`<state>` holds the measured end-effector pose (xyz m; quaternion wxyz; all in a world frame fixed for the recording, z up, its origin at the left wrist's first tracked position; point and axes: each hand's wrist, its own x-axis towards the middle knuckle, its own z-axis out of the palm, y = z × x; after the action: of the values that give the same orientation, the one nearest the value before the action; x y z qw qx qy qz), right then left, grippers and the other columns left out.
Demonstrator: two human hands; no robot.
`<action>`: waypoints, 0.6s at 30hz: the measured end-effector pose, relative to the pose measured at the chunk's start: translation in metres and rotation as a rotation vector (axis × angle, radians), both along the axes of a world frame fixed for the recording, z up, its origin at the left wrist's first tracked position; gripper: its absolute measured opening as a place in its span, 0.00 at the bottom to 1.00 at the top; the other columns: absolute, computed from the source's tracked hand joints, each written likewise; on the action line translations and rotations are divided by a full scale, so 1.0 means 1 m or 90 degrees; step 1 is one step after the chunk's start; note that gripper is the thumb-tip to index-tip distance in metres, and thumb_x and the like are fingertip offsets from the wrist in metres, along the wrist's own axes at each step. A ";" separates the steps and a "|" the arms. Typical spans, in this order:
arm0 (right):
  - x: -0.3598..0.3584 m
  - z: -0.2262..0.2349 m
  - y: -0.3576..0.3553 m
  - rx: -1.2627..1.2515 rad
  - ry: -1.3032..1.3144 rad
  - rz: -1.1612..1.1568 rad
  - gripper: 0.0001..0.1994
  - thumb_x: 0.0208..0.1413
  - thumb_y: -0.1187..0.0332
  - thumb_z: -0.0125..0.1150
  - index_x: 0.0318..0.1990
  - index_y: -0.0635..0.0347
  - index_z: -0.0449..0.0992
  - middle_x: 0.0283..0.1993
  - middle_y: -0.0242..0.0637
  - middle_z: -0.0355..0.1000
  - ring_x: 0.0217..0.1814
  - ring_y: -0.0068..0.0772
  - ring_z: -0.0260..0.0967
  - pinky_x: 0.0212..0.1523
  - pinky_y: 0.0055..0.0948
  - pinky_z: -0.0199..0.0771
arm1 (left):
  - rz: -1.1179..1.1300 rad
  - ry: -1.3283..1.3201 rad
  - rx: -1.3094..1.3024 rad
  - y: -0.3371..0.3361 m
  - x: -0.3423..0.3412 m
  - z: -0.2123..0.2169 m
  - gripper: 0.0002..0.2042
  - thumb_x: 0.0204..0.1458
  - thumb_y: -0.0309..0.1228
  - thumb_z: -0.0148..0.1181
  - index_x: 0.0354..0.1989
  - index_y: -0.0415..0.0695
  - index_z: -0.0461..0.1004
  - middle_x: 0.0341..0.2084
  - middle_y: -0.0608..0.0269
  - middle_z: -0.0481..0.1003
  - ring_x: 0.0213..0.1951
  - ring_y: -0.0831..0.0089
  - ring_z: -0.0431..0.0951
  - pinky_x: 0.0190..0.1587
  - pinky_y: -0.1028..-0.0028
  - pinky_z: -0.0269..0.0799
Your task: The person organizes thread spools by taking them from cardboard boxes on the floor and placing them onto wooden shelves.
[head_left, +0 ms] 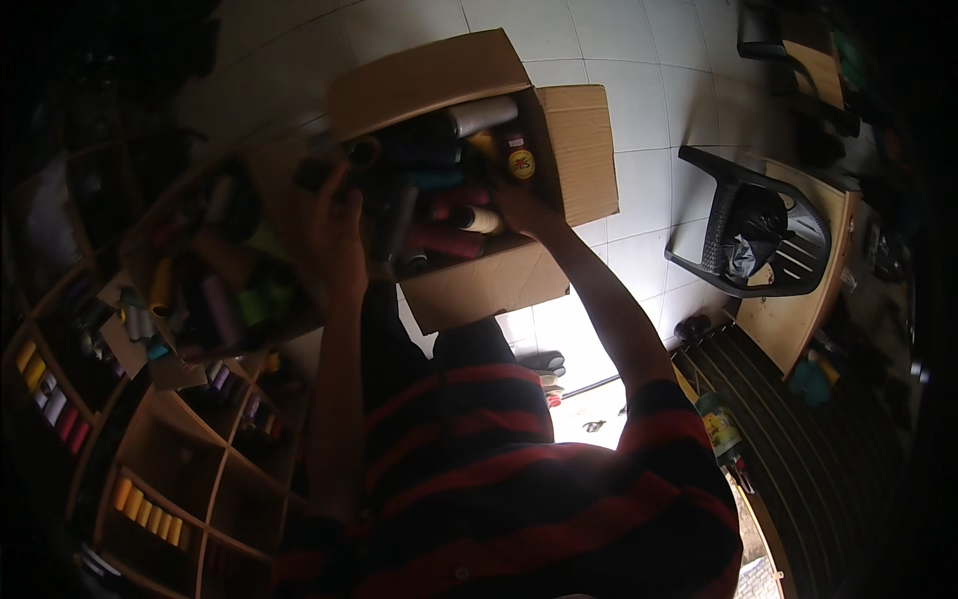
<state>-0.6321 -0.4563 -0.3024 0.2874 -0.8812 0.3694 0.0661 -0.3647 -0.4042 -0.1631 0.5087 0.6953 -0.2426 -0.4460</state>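
An open cardboard box (pixel 489 290) filled with thread spools stands in front of me. At its left edge, my left hand (pixel 339 210) is closed around a dark thread spool (pixel 362 152), seen in dim light. My right hand (pixel 521 208) reaches in over the right side, its fingers hidden in shadow among the spools. Close to it lie a cream spool (pixel 479 220), a dark red spool (pixel 446 240) and a spool with a yellow round end (pixel 521 164). A grey spool (pixel 483 115) rests near the far wall.
To the left sits another box with purple spools (pixel 222 309) and green spools (pixel 267 299). Wooden shelving (pixel 215 469) holds rows of spools at lower left. A black chair (pixel 723 220) with a black plastic bag (pixel 753 235) stands on the right, beside a wooden board (pixel 798 324).
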 end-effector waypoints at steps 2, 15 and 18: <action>0.006 0.008 -0.004 0.049 0.023 -0.034 0.30 0.50 0.79 0.46 0.64 0.63 0.54 0.66 0.54 0.52 0.52 0.53 0.70 0.51 0.44 0.73 | 0.039 -0.012 -0.028 -0.001 0.002 -0.003 0.24 0.54 0.22 0.54 0.61 0.44 0.64 0.56 0.65 0.65 0.46 0.81 0.67 0.47 0.82 0.62; 0.008 0.003 0.009 0.036 0.046 -0.119 0.26 0.54 0.75 0.48 0.62 0.59 0.58 0.52 0.57 0.63 0.39 0.54 0.73 0.38 0.42 0.78 | 0.089 0.167 -0.005 0.023 -0.008 -0.009 0.34 0.47 0.22 0.51 0.66 0.41 0.50 0.57 0.56 0.64 0.56 0.69 0.66 0.59 0.71 0.58; -0.003 -0.014 0.013 0.053 -0.049 -0.141 0.23 0.54 0.75 0.47 0.60 0.57 0.61 0.52 0.58 0.63 0.45 0.54 0.70 0.40 0.44 0.76 | 0.098 0.276 -0.048 0.022 -0.003 -0.024 0.30 0.47 0.22 0.50 0.63 0.40 0.56 0.51 0.57 0.69 0.51 0.69 0.70 0.56 0.71 0.62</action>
<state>-0.6351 -0.4438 -0.3167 0.3431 -0.8242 0.4503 0.0152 -0.3673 -0.3821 -0.1874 0.6072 0.5801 -0.0904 -0.5353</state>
